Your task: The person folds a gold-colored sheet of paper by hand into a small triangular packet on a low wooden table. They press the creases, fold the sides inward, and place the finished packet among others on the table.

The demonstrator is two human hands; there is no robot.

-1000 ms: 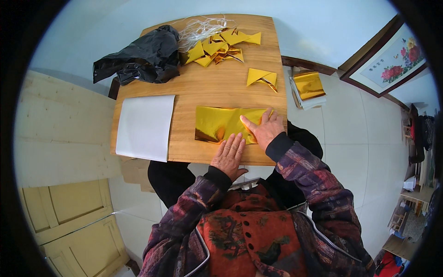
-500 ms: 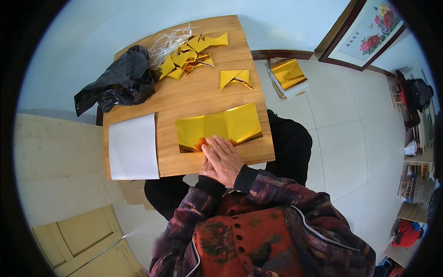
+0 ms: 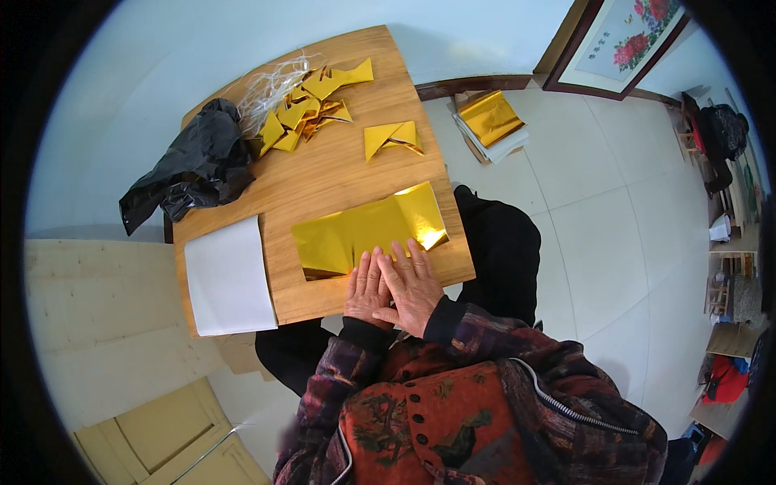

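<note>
A wide strip of shiny gold foil paper [image 3: 347, 231] lies on the wooden table in front of me, its right end slightly lifted and catching the light. My left hand [image 3: 368, 293] rests flat with its fingers stretched toward the strip's near edge. Beside it, partly overlapping it, my right hand [image 3: 415, 293] lies flat, fingertips on the near edge of the paper. Neither hand grips anything. Farther off sits a single folded gold piece [image 3: 391, 139], and beyond it a heap of folded gold pieces [image 3: 301, 113].
At the table's left lie a white sheet stack [image 3: 229, 277] and a crumpled black plastic bag [image 3: 194, 158]. Clear plastic strands [image 3: 271, 90] tangle beside the heap. On the floor to the right is a stack with gold foil sheets [image 3: 491, 120]. The wooden table [image 3: 283, 190] ends close to my lap.
My right hand has slid rightward along the foil's near edge, uncovering more of my left hand. The left hand's fingers now show stretched out beside it. The whole view has shifted slightly.
</note>
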